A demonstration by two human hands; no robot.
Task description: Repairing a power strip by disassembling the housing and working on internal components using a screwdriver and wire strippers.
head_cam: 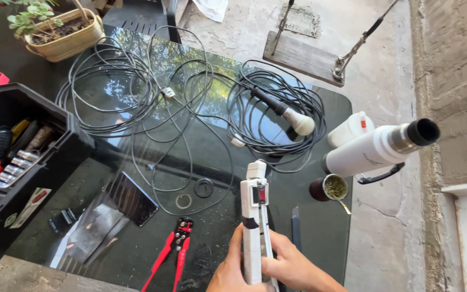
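A white, elongated handheld tool with a red switch [255,216] is held upright above the dark glass table [320,227], both the left hand [232,273] and right hand [293,267] closed around it. The red-handled wire stripper [173,254] and coiled black cable [136,92] lie untouched; work appears barely begun.

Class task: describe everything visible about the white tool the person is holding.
The long white plastic hand tool stands nearly upright over the dark glass table, gripped at its lower end by the left hand and right hand. It has a small red switch, a black band and a narrow stepped tip. Its base is hidden.
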